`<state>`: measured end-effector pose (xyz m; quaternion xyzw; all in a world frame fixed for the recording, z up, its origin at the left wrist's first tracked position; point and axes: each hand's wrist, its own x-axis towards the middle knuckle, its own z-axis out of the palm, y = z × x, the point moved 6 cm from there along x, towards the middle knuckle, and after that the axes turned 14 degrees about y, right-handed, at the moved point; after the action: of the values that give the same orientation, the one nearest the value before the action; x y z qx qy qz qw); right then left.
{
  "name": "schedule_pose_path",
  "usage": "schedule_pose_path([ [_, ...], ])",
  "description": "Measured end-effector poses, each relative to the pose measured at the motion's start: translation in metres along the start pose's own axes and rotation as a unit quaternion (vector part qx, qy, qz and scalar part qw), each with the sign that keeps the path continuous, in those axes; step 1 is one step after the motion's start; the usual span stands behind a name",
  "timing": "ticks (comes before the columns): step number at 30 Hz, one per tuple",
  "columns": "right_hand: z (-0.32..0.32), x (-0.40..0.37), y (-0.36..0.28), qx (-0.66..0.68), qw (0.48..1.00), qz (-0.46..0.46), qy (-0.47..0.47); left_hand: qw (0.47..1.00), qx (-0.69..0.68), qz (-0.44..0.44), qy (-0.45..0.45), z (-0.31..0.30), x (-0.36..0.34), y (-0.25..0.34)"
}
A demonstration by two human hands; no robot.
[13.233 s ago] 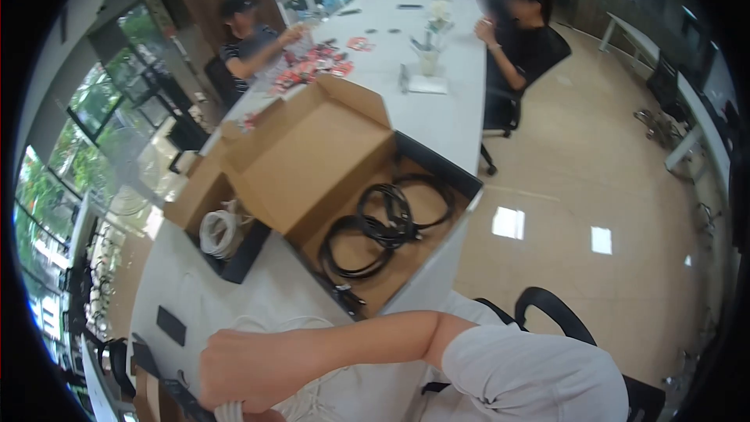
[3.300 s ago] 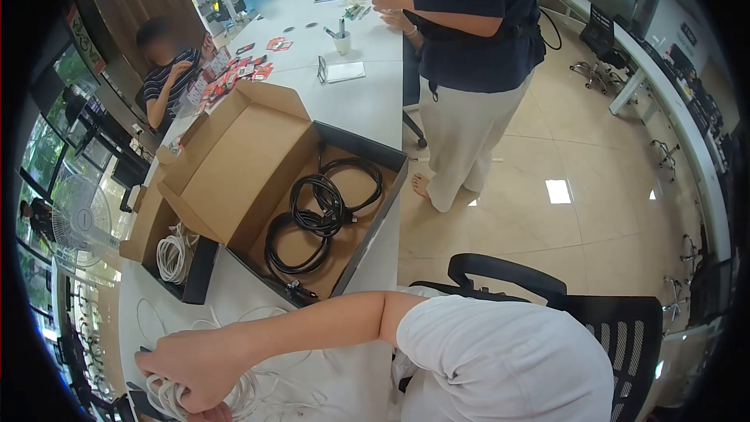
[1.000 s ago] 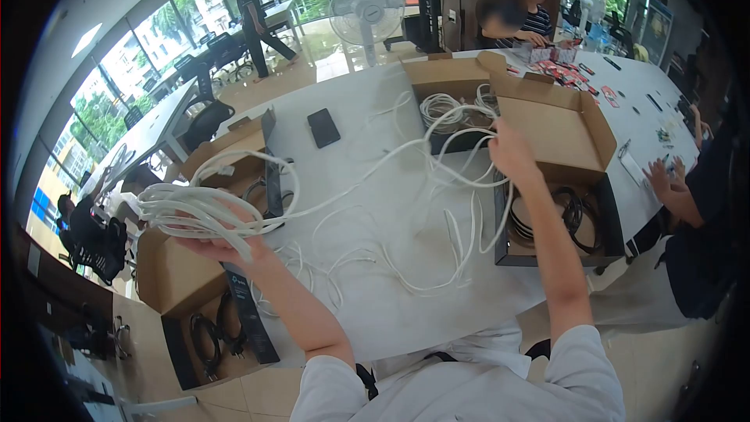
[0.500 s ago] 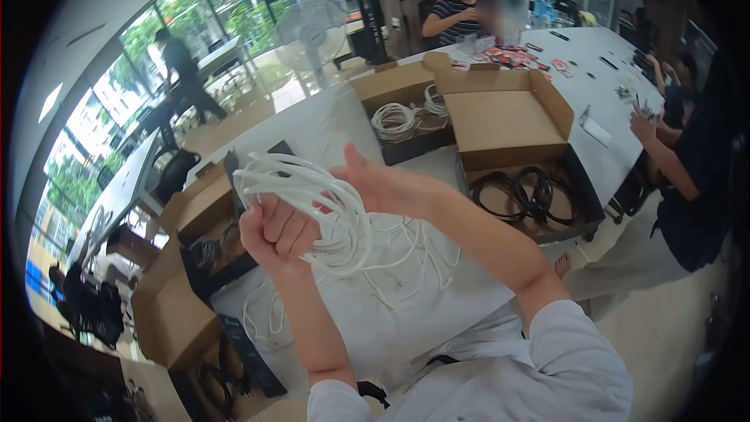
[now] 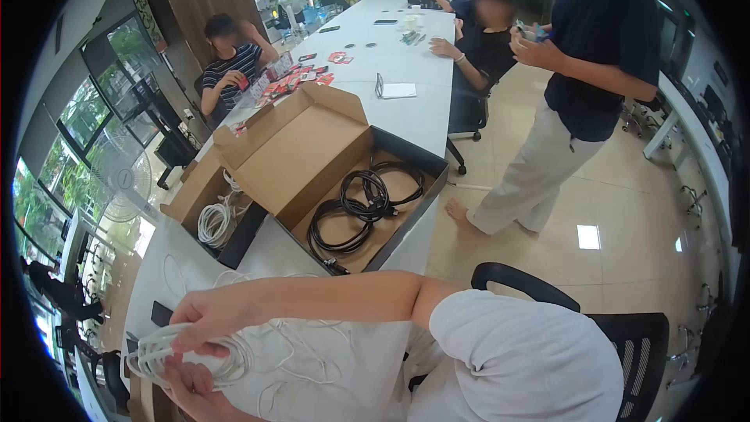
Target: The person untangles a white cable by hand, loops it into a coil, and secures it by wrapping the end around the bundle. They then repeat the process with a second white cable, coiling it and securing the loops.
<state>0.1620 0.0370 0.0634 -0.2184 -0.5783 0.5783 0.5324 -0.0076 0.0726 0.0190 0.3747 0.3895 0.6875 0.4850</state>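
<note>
A looped coil of white cable (image 5: 238, 359) is held between my two hands at the lower left of the view. My left hand (image 5: 191, 384) is closed around the coil from below, fingers curled over the strands. From above, my right hand (image 5: 205, 319) grips the same coil, with its fingers bent over the loops. Beneath and beside them, loose white cable (image 5: 301, 352) lies in tangled strands on the white table (image 5: 367, 316).
An open box (image 5: 406, 246) with coiled black cables (image 5: 363, 207) stands beyond my right arm. A smaller box (image 5: 242, 238) beside it holds white cable coils (image 5: 215, 223). Red packets (image 5: 293, 82) lie farther off. Several people sit around the table; one stands at right (image 5: 601, 47).
My view has swung to the right, so the hands and coil now appear lower left. The right hand, stretched open beside the coil before, is now closed on it.
</note>
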Motion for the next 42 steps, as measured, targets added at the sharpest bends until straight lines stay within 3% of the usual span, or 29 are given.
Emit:
schedule_pose_path([
  [2, 0.008, -0.01, -0.008, 0.048, 0.999, 0.007, -0.022, 0.999, 0.018, 0.035, 0.021, -0.004, 0.001, -0.002],
  [4, 0.013, -0.016, -0.014, 0.079, 0.996, -0.009, -0.045, 0.988, -0.042, 0.017, 0.147, 0.023, -0.028, 0.014],
  [6, 0.013, -0.016, -0.01, 0.088, 0.993, -0.02, -0.07, 0.999, -0.018, 0.028, 0.003, 0.045, -0.049, 0.038],
  [9, 0.006, -0.016, -0.002, 0.128, 0.989, 0.001, -0.069, 0.998, -0.045, -0.008, -0.053, 0.052, -0.05, 0.032],
  [13, -0.007, -0.016, 0.002, 0.159, 0.987, 0.007, -0.02, 0.981, -0.133, -0.102, -0.101, 0.033, -0.024, -0.003],
  [18, -0.025, -0.01, 0.0, 0.133, 0.991, 0.019, 0.013, 0.964, -0.178, -0.169, -0.106, 0.061, -0.038, -0.002],
  [24, -0.032, -0.014, -0.007, 0.088, 0.995, 0.035, 0.04, 0.869, -0.259, -0.174, -0.383, 0.087, -0.045, -0.007],
  [27, -0.036, -0.017, -0.012, 0.077, 0.996, 0.026, 0.032, 0.942, -0.188, -0.098, -0.259, 0.089, -0.055, -0.011],
  [30, -0.042, -0.023, -0.022, 0.079, 0.996, 0.033, 0.025, 0.899, -0.227, -0.154, -0.341, 0.086, -0.063, -0.013],
  [33, -0.044, -0.025, -0.025, 0.068, 0.997, 0.027, 0.035, 0.785, -0.306, -0.218, -0.493, 0.109, -0.072, -0.004],
  [36, -0.048, -0.025, -0.028, 0.048, 0.997, 0.017, 0.066, 0.844, -0.299, -0.191, -0.403, 0.115, -0.07, 0.0],
  [39, -0.05, -0.024, -0.027, 0.054, 0.995, 0.015, 0.079, 0.87, -0.275, -0.195, -0.361, 0.115, -0.069, 0.005],
  [42, -0.049, -0.022, -0.025, 0.053, 0.995, 0.013, 0.084, 0.86, -0.292, -0.252, -0.333, 0.106, -0.062, -0.001],
])
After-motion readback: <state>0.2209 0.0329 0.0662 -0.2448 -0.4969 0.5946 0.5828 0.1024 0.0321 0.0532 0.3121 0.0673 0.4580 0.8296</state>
